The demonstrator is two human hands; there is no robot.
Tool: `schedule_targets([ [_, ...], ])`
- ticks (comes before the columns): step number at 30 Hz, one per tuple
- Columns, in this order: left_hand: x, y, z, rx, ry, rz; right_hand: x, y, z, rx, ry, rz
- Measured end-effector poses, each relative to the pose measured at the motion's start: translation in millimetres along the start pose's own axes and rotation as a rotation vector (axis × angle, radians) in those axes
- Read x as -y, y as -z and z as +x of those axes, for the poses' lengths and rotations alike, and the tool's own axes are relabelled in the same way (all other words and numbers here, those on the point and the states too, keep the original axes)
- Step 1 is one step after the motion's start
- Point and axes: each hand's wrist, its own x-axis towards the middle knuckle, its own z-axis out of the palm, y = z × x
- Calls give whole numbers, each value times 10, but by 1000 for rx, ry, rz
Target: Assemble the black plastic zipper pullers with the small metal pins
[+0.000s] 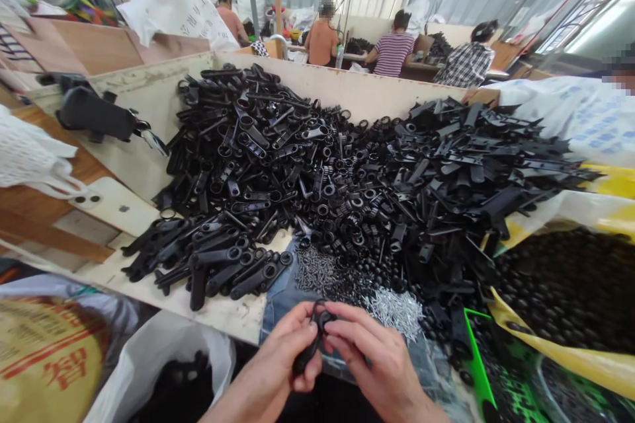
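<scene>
My left hand point(297, 347) is closed around a black plastic handle piece point(306, 355) with a ring at its upper end. The fingertips of my right hand point(370, 344) are pinched at that ring end; whether they hold a small separate part there is hidden. Both hands are together above the blue cloth point(282, 301) at the front of the bench. Just beyond them lie a heap of small dark grey screws point(317, 271) and a heap of silvery pins point(395, 309). Small black round pieces point(354, 284) lie between those heaps.
Black plastic parts point(258, 139) fill the walled bench, with flat pieces point(461, 158) at right. A phone point(116, 205) and an electric screwdriver point(99, 112) are at left. An open white sack point(198, 350) and a green bin point(476, 350) flank me. Several people sit working behind.
</scene>
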Motion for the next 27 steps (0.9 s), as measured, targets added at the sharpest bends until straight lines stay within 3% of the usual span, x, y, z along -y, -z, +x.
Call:
schedule_targets([
  [6, 78, -60, -17, 60, -56, 190, -17, 44, -56, -72, -8, 65],
  [13, 85, -53, -71, 129, 0, 173, -63, 2, -160, -88, 61, 68],
  [17, 129, -50, -106, 122, 8, 157, -88, 14, -202, -71, 105, 18],
  [27, 153, -53, -157, 28, 62, 295, -68, 32, -261, 22, 62, -22],
])
